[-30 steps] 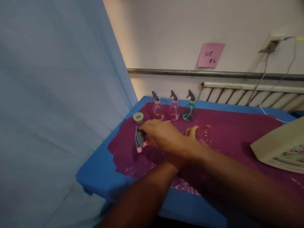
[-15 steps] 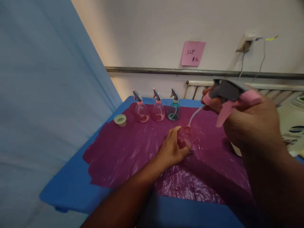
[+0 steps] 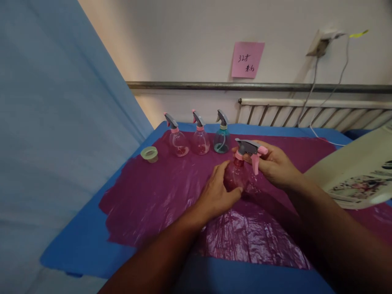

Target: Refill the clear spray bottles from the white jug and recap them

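A small clear pink bottle (image 3: 235,175) stands on the purple plastic sheet (image 3: 159,200) in the middle of the blue table. My left hand (image 3: 216,195) is wrapped round the bottle's left side. My right hand (image 3: 275,165) grips a grey and pink spray trigger head (image 3: 249,149), which sits on the bottle's neck. Three assembled spray bottles stand in a row at the back: two pink ones (image 3: 177,141) (image 3: 200,140) and a teal one (image 3: 221,140).
A pale green cap (image 3: 149,154) lies at the sheet's left edge. A cream tray or board (image 3: 352,175) juts in from the right. A blue curtain (image 3: 55,122) hangs at the left. A wall, rail and radiator run behind the table (image 3: 101,245).
My right hand picked up the trigger head from the left, carried it across and lowered it onto the bottle's neck. My left hand kept hold of the bottle.
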### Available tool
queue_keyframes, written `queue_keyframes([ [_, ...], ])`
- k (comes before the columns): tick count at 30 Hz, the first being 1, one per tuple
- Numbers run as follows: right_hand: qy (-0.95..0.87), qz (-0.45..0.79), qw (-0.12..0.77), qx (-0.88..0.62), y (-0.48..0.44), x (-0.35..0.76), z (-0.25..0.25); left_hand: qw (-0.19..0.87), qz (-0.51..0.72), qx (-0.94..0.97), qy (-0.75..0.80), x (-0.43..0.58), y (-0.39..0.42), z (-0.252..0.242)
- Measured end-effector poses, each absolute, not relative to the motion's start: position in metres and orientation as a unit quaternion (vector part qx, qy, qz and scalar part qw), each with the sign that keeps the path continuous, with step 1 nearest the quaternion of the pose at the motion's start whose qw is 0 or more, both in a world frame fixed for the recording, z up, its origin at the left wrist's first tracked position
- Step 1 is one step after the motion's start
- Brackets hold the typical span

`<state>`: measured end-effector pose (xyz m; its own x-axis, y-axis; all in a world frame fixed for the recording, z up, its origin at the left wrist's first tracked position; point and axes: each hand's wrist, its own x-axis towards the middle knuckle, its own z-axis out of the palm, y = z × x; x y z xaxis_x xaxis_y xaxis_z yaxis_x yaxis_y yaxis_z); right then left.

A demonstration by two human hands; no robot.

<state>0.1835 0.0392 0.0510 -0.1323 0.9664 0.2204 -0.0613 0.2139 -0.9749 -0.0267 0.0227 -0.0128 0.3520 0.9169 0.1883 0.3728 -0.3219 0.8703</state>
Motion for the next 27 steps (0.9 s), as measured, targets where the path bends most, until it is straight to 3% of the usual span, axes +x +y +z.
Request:
queue_keyframes([
  [15,-0.539,0.524,0.538,-0.381,0.044,0.193,0.047,0.441,0.358,0.687,0.453,-0.027,0.015,0.011],
  [27,-0.533,0.548,0.528,-0.369,0.044,0.192,0.035,0.524,0.385,0.664,0.369,-0.033,0.019,-0.004],
])
